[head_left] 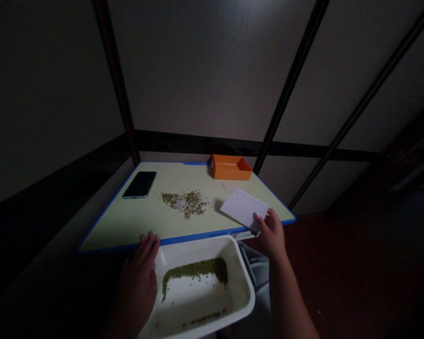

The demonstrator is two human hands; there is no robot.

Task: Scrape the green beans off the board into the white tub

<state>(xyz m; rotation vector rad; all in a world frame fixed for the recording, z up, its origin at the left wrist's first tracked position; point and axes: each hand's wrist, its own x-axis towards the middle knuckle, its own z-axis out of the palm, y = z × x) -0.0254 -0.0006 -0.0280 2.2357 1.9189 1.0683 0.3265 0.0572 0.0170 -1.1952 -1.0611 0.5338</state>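
My right hand pinches the near right corner of a white card, holding it tilted just above the right part of the small table. Left of the card lies a loose patch of green beans mixed with whitish grains. My left hand rests along the left side of a white basin, its fingertips at the table's front edge and the fingers stretched out. Inside the basin, more green beans are heaped along the far wall, with a few scattered on the bottom.
The pale green tabletop has a blue rim. A dark-screened phone lies at its left, and an orange open box stands at the back right. Panelled wall rises directly behind. Reddish floor shows at right.
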